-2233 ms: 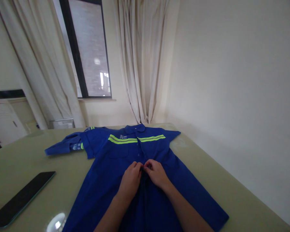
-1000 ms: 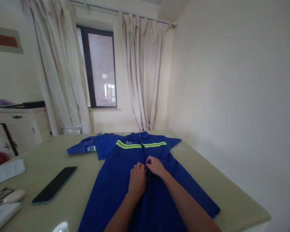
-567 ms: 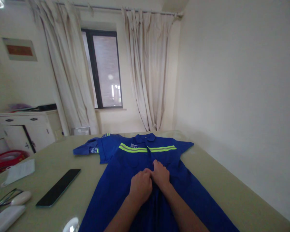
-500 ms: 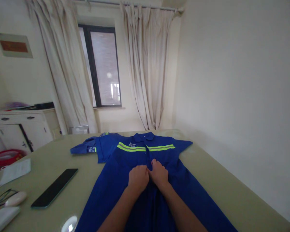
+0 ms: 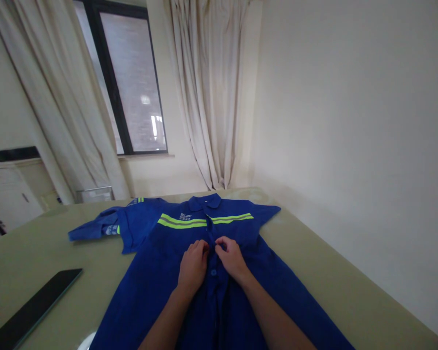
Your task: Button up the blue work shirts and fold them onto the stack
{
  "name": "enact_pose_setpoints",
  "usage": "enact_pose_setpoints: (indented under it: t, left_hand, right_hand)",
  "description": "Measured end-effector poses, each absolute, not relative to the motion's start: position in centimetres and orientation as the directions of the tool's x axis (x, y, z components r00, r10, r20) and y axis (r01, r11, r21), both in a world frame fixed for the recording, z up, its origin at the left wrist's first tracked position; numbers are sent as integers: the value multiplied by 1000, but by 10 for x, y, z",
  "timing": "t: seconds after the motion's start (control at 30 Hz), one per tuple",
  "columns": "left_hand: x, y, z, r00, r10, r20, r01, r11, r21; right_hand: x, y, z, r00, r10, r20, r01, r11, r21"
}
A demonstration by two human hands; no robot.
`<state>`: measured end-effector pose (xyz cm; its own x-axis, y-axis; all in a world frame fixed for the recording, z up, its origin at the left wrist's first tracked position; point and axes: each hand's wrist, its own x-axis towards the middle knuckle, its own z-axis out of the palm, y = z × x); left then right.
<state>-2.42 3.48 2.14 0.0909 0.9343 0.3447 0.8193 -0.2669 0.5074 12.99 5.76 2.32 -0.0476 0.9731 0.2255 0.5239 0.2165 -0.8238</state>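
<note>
A blue work shirt [image 5: 164, 257] with a collar and a yellow-grey reflective stripe across the chest lies spread face up. My left hand [image 5: 194, 262] is at the front opening just below the stripe, its fingers curled on the fabric edge. Facing it, my right hand [image 5: 231, 255] pinches the opposite edge of the opening between thumb and fingers. A button [image 5: 213, 272] shows on the front just below my hands. What lies between my fingertips is too small to make out.
The shirt lies on a greenish table [image 5: 54, 257]. A dark flat phone-like slab [image 5: 36, 306] rests to the left, and part of a white round object [image 5: 86, 341] shows at the bottom edge. A wall [image 5: 350, 146] borders the table on the right.
Both hands have moved a little up the front opening, and a button below them is now visible. The view has shifted right and come closer to the shirt.
</note>
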Motion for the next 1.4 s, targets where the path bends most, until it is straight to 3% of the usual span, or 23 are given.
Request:
enact_pose_setpoints:
  t: [0.27, 0.57, 0.87, 1.4]
  left_hand:
    - [-24, 39, 16, 65, 911, 407, 725, -324, 608]
    - [-22, 39, 13, 44, 902, 430, 694, -337, 636]
    - [-24, 42, 12, 24, 911, 413, 671, -321, 669]
    - [-25, 41, 19, 12, 924, 382, 527, -330, 783]
  right_hand:
    - [127, 49, 21, -131, 919, 371, 465, 388, -796]
    - [131, 48, 28, -183, 910, 372, 347, 414, -842]
    - [129, 50, 20, -153, 902, 404, 415, 430, -802]
    - [128, 54, 17, -118, 943, 312, 524, 326, -787]
